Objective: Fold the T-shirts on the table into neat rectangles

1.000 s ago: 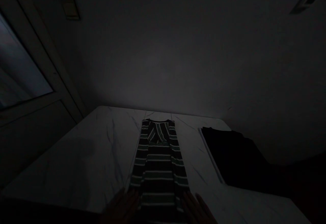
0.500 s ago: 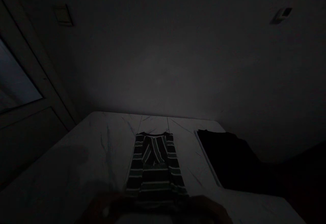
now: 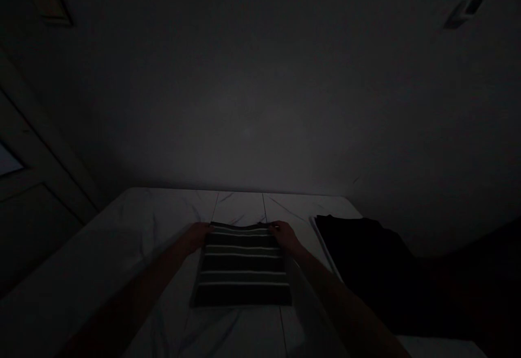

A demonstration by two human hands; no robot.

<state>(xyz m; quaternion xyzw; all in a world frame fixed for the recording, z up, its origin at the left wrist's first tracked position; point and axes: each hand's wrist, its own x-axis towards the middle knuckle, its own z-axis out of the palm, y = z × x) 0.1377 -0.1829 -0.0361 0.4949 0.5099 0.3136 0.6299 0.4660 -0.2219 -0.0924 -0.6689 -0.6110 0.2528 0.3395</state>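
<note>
A dark striped shirt [image 3: 244, 263], folded into a rough rectangle with pale and grey-green bands, lies on the white marbled table [image 3: 171, 282]. My left hand [image 3: 198, 235] pinches its far left corner. At the far right corner, my right hand [image 3: 284, 236] is closed on the same cloth. Both forearms reach forward on either side of the shirt. The picture is very dark, so finger details are faint.
To the right, a black piece of cloth [image 3: 366, 271] lies on the table over something with a pale edge. A plain wall [image 3: 244, 103] rises behind the table's far edge. At the left stands a door [image 3: 36, 195].
Both hands have moved from the near edge to the far edge, carrying the shirt's lower part over. The shirt is now doubled and shorter. The view has shifted slightly.
</note>
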